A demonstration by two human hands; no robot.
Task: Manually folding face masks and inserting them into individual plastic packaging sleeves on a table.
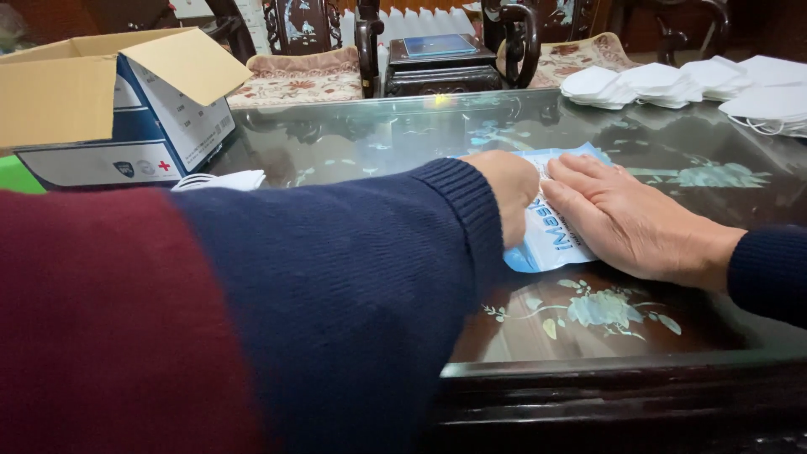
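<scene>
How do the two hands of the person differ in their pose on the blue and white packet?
The right hand lies flat and open, palm down, on the blue and white packet; the left hand is curled, its fingers hidden. The right hand covers the packet's right side; the left hand meets its left edge. Both touch the packet and wear dark blue sleeves.

head camera: worn on the person's head | looks forward and down across the glass table [378, 143] | very close to the left sleeve [252, 319] | far chairs [303, 50] at top
</scene>
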